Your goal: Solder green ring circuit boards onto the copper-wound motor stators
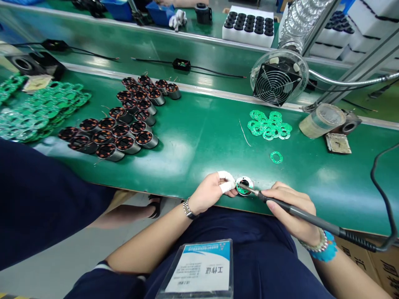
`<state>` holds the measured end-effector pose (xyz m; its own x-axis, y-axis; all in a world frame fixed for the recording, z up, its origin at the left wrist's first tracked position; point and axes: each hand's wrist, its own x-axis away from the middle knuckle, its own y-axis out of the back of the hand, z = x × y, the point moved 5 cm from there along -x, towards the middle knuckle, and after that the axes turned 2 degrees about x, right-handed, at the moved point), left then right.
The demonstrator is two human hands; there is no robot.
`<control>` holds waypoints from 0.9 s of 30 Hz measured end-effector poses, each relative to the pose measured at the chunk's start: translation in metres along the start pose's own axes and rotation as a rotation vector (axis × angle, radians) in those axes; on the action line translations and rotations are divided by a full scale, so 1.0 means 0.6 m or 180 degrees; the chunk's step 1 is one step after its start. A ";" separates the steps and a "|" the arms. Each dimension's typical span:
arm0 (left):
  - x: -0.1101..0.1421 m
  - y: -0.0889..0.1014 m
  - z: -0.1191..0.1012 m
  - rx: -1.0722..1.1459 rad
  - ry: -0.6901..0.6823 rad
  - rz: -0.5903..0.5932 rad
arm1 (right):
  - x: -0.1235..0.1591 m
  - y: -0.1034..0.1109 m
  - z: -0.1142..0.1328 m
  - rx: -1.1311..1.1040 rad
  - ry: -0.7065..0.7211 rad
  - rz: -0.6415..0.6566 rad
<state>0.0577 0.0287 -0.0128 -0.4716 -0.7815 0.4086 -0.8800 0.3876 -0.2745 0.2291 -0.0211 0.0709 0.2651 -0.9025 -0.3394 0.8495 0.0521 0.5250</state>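
My right hand is closed around the black handle of a soldering iron, its metal tip pointing left. The tip reaches over a round motor stator with a pale ring on top, near the front edge of the bench. At the stator's left side is my left hand, with white covers on its thumb and a finger. Those fingers are pinched together against the rim; what lies between them is too small to make out. A loose green ring-shaped circuit board lies beyond my right hand.
Several stators with copper windings stand at left, beside stacked green board panels. Ring boards lie in a pile at right, near a wire piece, a round tub and a soldering sponge. A fan hangs above.
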 end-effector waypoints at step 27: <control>0.038 -0.039 -0.014 -0.2879 -0.2300 0.0035 | -0.011 -0.044 -0.042 0.0640 0.0388 0.0409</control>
<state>0.0671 0.0056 0.0103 -0.5943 -0.7600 -0.2629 -0.7323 0.3763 0.5675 0.2163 -0.0058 0.0398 0.4282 -0.8352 -0.3450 0.7009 0.0660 0.7102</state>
